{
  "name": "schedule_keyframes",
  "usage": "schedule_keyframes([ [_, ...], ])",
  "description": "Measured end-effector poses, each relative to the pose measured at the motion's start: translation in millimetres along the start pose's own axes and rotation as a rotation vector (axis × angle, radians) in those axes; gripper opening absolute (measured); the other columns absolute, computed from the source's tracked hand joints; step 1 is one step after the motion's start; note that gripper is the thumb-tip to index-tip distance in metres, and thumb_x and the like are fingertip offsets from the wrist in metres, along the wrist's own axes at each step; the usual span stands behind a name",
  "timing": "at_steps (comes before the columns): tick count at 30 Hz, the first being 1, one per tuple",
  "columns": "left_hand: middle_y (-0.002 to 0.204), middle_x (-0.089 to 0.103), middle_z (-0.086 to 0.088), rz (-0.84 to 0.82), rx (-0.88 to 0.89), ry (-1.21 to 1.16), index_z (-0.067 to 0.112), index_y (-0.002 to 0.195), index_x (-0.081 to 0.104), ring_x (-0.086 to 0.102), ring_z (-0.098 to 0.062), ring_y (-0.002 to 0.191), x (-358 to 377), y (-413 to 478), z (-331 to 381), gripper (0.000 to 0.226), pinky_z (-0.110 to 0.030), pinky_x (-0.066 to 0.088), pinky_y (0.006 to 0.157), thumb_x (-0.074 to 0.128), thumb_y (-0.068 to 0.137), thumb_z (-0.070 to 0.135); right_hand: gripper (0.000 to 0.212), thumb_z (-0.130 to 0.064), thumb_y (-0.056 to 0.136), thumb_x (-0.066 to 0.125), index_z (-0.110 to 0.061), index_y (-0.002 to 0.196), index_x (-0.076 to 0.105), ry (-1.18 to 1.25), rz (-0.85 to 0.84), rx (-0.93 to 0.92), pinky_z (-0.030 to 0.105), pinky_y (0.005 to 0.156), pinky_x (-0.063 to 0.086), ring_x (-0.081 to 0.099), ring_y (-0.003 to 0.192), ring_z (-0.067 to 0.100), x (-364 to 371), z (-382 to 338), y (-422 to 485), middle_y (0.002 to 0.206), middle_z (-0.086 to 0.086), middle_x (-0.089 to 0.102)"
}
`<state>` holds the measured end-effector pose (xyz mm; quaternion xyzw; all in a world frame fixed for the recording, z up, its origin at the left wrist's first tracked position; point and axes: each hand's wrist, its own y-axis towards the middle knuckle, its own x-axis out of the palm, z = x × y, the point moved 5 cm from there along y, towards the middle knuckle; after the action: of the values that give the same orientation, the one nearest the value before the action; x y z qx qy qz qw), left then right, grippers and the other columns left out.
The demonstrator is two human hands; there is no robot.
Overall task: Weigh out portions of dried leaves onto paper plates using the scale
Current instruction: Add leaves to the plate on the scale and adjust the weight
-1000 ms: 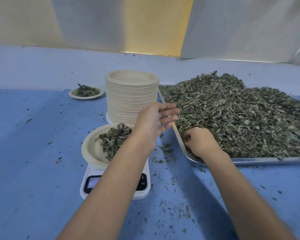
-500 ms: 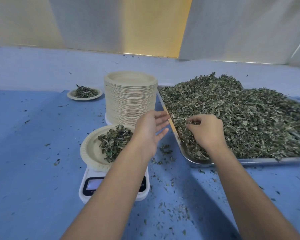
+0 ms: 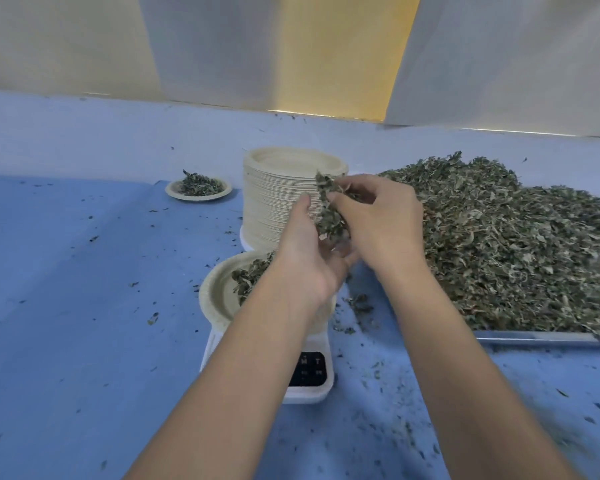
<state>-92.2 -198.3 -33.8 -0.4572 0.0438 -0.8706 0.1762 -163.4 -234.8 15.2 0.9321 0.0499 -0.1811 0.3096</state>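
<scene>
**Leaf portion held above the weighing plate**

Between the two hands, above the far edge of the weighing plate, sits a clump of dried leaves (image 3: 329,216). The right hand (image 3: 378,226) has its fingers closed down on the clump from the right and above. The left hand (image 3: 309,258) is cupped against the clump from the left and beneath, thumb raised, fingers curled under; the two hands touch at the fingertips. Both forearms reach in from the lower edge of the view.

Directly below the hands, a paper plate (image 3: 215,296) rests on a white digital scale (image 3: 309,375). This plate carries a small heap of leaves (image 3: 248,277), partly hidden by the left wrist. The scale's dark control panel is visible; its display is covered by the left forearm, so no reading can be taken.

Just behind the scale stands a tall stack of paper plates (image 3: 278,202). To the right, a metal tray (image 3: 541,337) holds a large mound of dried leaves (image 3: 499,244), its near rim showing at the front. Well to the left of the stack, a second paper plate (image 3: 198,195) holds its own portion of leaves.

All items stand on a blue table surface (image 3: 84,306), which is littered with loose leaf fragments, most densely between the scale and the tray.
</scene>
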Motion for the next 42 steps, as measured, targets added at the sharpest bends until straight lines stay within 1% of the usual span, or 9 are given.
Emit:
schedule_keyframes([
  [2,0.082,0.066,-0.011,-0.015,0.041,-0.085,0.007,0.090,0.062,0.063,-0.022,0.078,-7,-2,17,0.047,-0.032,0.055,0.067,0.037,0.097,0.046,0.017,-0.022,0.083,0.070,-0.022,0.100,0.075,0.020,-0.044,-0.030,0.011,0.072,0.041,0.058,0.083,-0.001,18,-14,-6,0.089,-0.009,0.071],
  [7,0.062,0.069,-0.010,0.056,0.137,-0.086,0.007,0.082,0.062,0.068,-0.019,0.057,-34,-9,49,0.043,-0.030,0.056,0.061,0.044,0.095,0.044,0.018,-0.018,0.083,0.070,-0.021,0.099,0.075,0.035,-0.182,-0.081,-0.002,0.067,0.036,0.054,0.079,-0.007,50,-25,-17,0.084,-0.013,0.066],
  [10,0.078,0.068,-0.006,0.157,0.162,-0.008,0.010,0.084,0.062,0.066,-0.017,0.073,-47,-8,57,0.037,-0.029,0.053,0.068,0.050,0.092,0.045,0.017,-0.014,0.082,0.070,-0.019,0.097,0.075,0.043,-0.263,-0.114,-0.003,0.064,0.035,0.054,0.066,-0.005,64,-28,-23,0.077,-0.017,0.061],
  [15,0.084,0.064,0.000,0.188,0.171,0.015,0.016,0.083,0.061,0.063,-0.015,0.082,-51,-1,56,0.032,-0.029,0.050,0.074,0.047,0.093,0.044,0.020,-0.011,0.083,0.067,-0.021,0.099,0.074,0.071,-0.338,-0.129,-0.001,0.068,0.036,0.054,0.069,-0.012,73,-28,-28,0.073,-0.027,0.058],
  [20,0.087,0.064,-0.008,0.203,0.184,-0.014,0.012,0.093,0.062,0.063,-0.021,0.072,-57,3,57,0.019,-0.028,0.052,0.065,0.046,0.093,0.022,0.018,-0.013,0.086,0.065,-0.023,0.101,0.067,0.202,-0.315,-0.061,0.024,0.085,0.051,0.064,0.091,0.004,71,-25,-28,0.094,-0.010,0.070],
  [26,0.063,0.061,-0.007,0.256,0.173,-0.107,0.009,0.073,0.056,0.059,-0.017,0.051,-61,-2,58,0.023,-0.024,0.051,0.053,0.043,0.093,0.010,0.017,-0.009,0.084,0.067,-0.022,0.091,0.075,0.213,-0.256,-0.068,0.016,0.080,0.052,0.066,0.081,0.000,64,-24,-25,0.083,-0.012,0.072],
  [30,0.071,0.056,-0.005,0.248,0.133,-0.203,0.011,0.072,0.049,0.056,-0.016,0.060,-66,0,62,0.030,-0.021,0.048,0.049,0.036,0.098,0.016,0.019,-0.010,0.085,0.067,-0.028,0.086,0.072,0.258,-0.138,-0.045,0.014,0.074,0.052,0.064,0.074,-0.005,55,-20,-21,0.077,-0.019,0.068],
  [36,0.070,0.055,-0.011,0.239,0.157,-0.436,0.002,0.070,0.051,0.057,-0.019,0.062,-72,-4,73,0.034,-0.026,0.055,0.072,0.040,0.099,0.016,0.016,-0.012,0.082,0.070,-0.028,0.084,0.071,0.221,-0.116,-0.013,0.014,0.072,0.051,0.062,0.071,-0.005,52,-12,-18,0.075,-0.019,0.067],
  [42,0.071,0.055,-0.011,0.256,0.169,-0.461,0.002,0.073,0.052,0.057,-0.019,0.062,-74,-6,76,0.032,-0.027,0.055,0.069,0.041,0.099,0.016,0.011,-0.017,0.078,0.074,-0.027,0.081,0.070,0.168,-0.155,0.008,0.011,0.059,0.041,0.054,0.059,-0.005,63,-5,-19,0.059,-0.020,0.058],
])
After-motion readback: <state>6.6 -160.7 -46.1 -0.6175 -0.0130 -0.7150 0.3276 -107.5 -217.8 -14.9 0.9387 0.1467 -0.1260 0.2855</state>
